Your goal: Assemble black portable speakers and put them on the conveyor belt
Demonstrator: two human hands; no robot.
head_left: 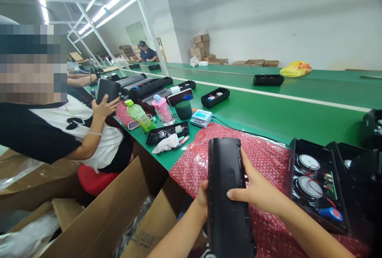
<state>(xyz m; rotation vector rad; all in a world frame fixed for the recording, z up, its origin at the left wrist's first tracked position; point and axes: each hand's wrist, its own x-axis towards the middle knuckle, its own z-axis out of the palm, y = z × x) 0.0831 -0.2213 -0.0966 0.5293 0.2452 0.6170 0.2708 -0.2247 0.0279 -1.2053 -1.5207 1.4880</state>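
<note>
A long black plastic housing [227, 210] is held upright over the near edge of the table, its smooth side facing me. My left hand [203, 198] grips its left edge, with the thumb showing and the other fingers hidden behind. On the right side, my right hand [253, 186] clasps it, thumb lying across the front. Red bubble wrap [268, 154] lies beneath and behind the housing. To the right, an open black speaker case [316, 186] shows two round drivers, red wires, a green circuit board and a blue cylinder.
A person [89, 130] sits at the left, holding a black part. Bottles [140, 115], a small blue-white device [201, 118] and a black panel [167, 132] lie left of the wrap. Cardboard boxes [119, 202] stand below. More cases [215, 97] rest on the green table [262, 111].
</note>
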